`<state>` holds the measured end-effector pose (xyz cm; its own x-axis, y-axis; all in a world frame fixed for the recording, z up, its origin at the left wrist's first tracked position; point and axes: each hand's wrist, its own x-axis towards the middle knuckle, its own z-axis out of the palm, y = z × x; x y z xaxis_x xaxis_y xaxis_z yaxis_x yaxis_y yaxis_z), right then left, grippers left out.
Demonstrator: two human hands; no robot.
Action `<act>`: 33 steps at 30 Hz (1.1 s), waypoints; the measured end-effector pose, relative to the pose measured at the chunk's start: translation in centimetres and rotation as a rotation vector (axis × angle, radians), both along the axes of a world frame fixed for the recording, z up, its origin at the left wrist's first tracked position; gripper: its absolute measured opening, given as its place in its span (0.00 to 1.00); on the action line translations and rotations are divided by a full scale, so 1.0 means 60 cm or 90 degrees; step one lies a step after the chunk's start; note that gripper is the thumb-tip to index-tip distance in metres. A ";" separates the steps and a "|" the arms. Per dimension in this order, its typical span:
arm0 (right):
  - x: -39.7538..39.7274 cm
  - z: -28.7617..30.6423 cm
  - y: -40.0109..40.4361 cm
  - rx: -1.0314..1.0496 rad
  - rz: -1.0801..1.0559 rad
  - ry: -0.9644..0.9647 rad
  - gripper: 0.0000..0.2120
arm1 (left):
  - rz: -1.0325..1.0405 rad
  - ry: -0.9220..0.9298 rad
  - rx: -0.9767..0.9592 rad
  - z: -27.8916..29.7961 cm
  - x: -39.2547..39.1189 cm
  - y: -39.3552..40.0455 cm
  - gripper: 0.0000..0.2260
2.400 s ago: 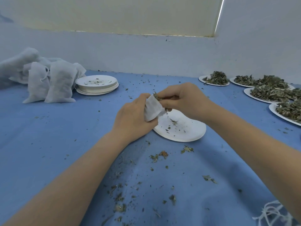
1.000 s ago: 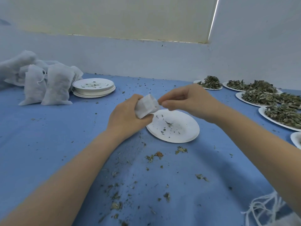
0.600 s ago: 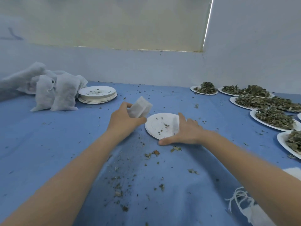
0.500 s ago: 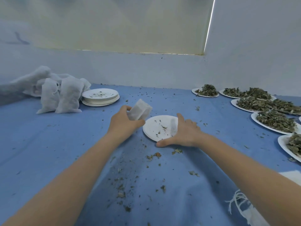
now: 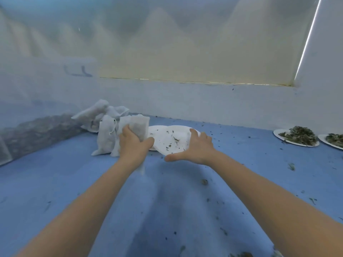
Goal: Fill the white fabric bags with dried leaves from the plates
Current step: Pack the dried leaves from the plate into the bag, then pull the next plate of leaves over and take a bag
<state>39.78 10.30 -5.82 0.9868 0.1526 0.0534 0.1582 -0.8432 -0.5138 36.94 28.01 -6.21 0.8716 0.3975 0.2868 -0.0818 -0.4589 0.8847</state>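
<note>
Left hand (image 5: 134,143): gripped the filled bag (image 5: 139,129); better set upright beside the bag pile (image 5: 104,130).
Right hand (image 5: 197,148): spread open on the emptied plate (image 5: 168,139); should stack it squarely.

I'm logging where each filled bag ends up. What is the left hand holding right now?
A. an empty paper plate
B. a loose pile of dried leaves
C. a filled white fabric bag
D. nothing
C: the left hand grips a filled white fabric bag, right by the bags already piled on the blue cloth.
</note>
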 end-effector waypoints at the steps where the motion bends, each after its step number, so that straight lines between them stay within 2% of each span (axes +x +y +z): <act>1: 0.021 -0.003 0.014 -0.006 0.004 0.007 0.60 | 0.017 0.002 0.000 -0.005 0.018 0.013 0.37; 5: 0.092 -0.021 0.060 -0.029 0.023 0.036 0.56 | 0.081 0.063 0.079 -0.034 0.089 0.057 0.36; 8: 0.137 -0.027 0.082 -0.078 0.029 0.053 0.53 | 0.092 0.098 0.066 -0.050 0.133 0.075 0.34; 11: 0.175 -0.028 0.100 -0.125 0.029 0.039 0.50 | 0.110 0.075 0.116 -0.065 0.167 0.087 0.34; 17: 0.214 -0.028 0.129 -0.132 0.040 0.054 0.51 | 0.182 0.067 0.223 -0.081 0.196 0.102 0.35; 19: 0.207 -0.029 0.131 -0.120 0.038 0.030 0.49 | 0.193 0.079 0.249 -0.077 0.192 0.096 0.35; 24: 0.141 -0.020 0.115 -0.135 0.096 -0.069 0.40 | 0.204 0.077 0.220 -0.049 0.142 0.069 0.40; 27: 0.088 -0.003 0.097 -0.149 0.123 -0.082 0.39 | 0.191 0.064 0.230 -0.034 0.095 0.034 0.36; 30: 0.027 0.016 0.071 -0.128 0.112 -0.094 0.39 | 0.104 0.070 0.207 -0.022 0.049 -0.014 0.27; 33: -0.035 0.023 0.028 -0.108 0.100 -0.102 0.35 | 0.011 0.096 0.203 -0.012 0.009 -0.066 0.23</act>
